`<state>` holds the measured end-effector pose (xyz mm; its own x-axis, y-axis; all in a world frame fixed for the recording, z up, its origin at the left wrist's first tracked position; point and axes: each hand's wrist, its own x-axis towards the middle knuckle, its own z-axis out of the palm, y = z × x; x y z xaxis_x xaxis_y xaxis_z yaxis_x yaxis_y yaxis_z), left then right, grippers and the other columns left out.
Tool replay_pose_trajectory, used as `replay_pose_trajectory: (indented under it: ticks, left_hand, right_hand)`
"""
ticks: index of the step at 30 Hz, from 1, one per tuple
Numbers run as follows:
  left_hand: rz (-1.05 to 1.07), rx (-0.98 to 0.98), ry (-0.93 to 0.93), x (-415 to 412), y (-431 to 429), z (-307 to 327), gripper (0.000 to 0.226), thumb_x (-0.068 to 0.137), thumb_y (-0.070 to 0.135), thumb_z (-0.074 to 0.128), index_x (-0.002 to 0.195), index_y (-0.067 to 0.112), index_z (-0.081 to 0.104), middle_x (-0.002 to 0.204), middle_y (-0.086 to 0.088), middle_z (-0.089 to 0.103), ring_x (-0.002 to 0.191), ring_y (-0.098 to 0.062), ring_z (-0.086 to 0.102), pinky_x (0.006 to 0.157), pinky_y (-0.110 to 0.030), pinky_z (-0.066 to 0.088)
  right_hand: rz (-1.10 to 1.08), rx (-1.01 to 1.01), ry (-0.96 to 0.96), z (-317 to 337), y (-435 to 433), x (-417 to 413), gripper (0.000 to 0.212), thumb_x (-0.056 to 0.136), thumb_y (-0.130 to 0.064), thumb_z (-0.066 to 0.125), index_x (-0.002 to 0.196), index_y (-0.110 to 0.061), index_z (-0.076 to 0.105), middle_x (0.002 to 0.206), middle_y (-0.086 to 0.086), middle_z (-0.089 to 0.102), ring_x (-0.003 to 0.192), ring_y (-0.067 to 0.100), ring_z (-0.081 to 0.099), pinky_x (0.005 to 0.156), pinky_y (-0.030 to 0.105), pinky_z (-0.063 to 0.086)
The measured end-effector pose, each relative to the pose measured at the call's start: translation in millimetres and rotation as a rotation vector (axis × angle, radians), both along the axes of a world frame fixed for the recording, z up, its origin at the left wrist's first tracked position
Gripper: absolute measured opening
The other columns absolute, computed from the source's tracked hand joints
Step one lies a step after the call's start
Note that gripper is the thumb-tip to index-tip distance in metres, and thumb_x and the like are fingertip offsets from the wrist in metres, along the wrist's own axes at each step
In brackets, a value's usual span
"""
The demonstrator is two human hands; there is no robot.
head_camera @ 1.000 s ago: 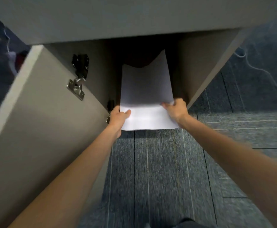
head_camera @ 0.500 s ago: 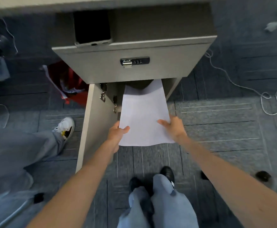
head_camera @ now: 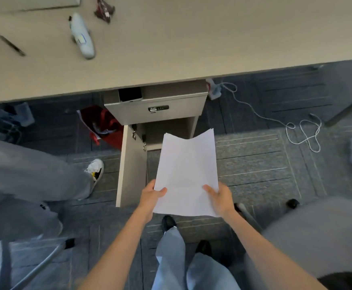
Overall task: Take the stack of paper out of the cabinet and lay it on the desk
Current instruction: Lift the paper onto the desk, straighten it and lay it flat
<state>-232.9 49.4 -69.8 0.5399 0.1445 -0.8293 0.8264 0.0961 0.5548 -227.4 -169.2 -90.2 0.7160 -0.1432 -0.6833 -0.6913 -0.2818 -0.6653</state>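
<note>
A white stack of paper (head_camera: 186, 168) hangs in the air in front of the small beige cabinet (head_camera: 156, 110), fully outside it, its far edge sagging in the middle. My left hand (head_camera: 151, 196) grips its near left corner and my right hand (head_camera: 220, 197) grips its near right corner. The cabinet door (head_camera: 129, 166) stands open toward me on the left, and the compartment behind it looks dark. The beige desk (head_camera: 191, 38) spans the top of the view above the cabinet.
On the desk lie a white oblong device (head_camera: 83, 37), a dark pen (head_camera: 12, 46) and a dark wrapper (head_camera: 104, 10). Another person's grey-trousered leg and white shoe (head_camera: 94, 169) are at the left. A grey chair (head_camera: 317, 233) sits right, a white cable (head_camera: 304, 132) on the floor.
I have stood up and pulled back: the paper came fully out of the cabinet and rose with both hands, and the desk top has come into view.
</note>
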Motion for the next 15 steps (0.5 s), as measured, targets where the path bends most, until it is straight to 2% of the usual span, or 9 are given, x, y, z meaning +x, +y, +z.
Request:
replay_pose_trajectory:
  ticks: [3, 6, 10, 13, 15]
  left_hand:
    - [-0.025, 0.005, -0.048, -5.0, -13.0, 26.7, 0.041, 0.09, 0.007, 0.061, 0.13, 0.011, 0.052, 0.126, -0.01, 0.061, 0.102, -0.026, 0.061, 0.086, -0.038, 0.053]
    - [-0.049, 0.005, -0.109, -8.7, -29.4, 57.7, 0.031, 0.09, 0.008, 0.06, 0.119, 0.017, 0.054, 0.121, -0.006, 0.062, 0.099, -0.023, 0.062, 0.086, -0.038, 0.054]
    - [-0.075, 0.013, -0.164, 0.5, -44.6, 93.3, 0.033, 0.088, 0.002, 0.06, 0.116, 0.017, 0.053, 0.125, -0.009, 0.062, 0.102, -0.026, 0.062, 0.092, -0.047, 0.053]
    - [-0.063, -0.012, -0.214, 18.0, -53.2, 123.8, 0.043, 0.086, -0.004, 0.06, 0.125, 0.013, 0.051, 0.124, -0.006, 0.061, 0.095, -0.023, 0.064, 0.079, -0.04, 0.057]
    - [-0.081, -0.006, -0.252, 34.0, -56.6, 144.7, 0.042, 0.086, -0.005, 0.06, 0.123, 0.012, 0.051, 0.122, -0.005, 0.061, 0.091, -0.018, 0.064, 0.071, -0.034, 0.056]
  right_hand:
    - [-0.015, 0.011, -0.06, 29.4, -12.4, -8.1, 0.027, 0.089, -0.021, 0.062, 0.111, -0.006, 0.065, 0.104, 0.009, 0.07, 0.095, 0.028, 0.067, 0.089, 0.05, 0.054]
    - [-0.006, -0.008, -0.136, 61.6, -29.3, -11.0, 0.024, 0.09, -0.023, 0.06, 0.108, -0.006, 0.064, 0.094, 0.005, 0.067, 0.091, 0.029, 0.066, 0.085, 0.048, 0.055]
    - [0.016, -0.012, -0.226, 99.8, -46.0, -5.8, 0.031, 0.092, -0.027, 0.057, 0.117, -0.01, 0.063, 0.102, 0.0, 0.068, 0.091, 0.021, 0.066, 0.08, 0.038, 0.056]
    - [0.015, -0.009, -0.3, 131.0, -57.0, 6.4, 0.031, 0.092, -0.028, 0.057, 0.119, -0.013, 0.063, 0.103, -0.004, 0.068, 0.092, 0.017, 0.066, 0.076, 0.03, 0.053]
    - [0.001, -0.021, -0.337, 149.5, -59.9, 19.5, 0.028, 0.091, -0.028, 0.057, 0.114, -0.013, 0.065, 0.099, -0.003, 0.068, 0.091, 0.019, 0.066, 0.072, 0.028, 0.05]
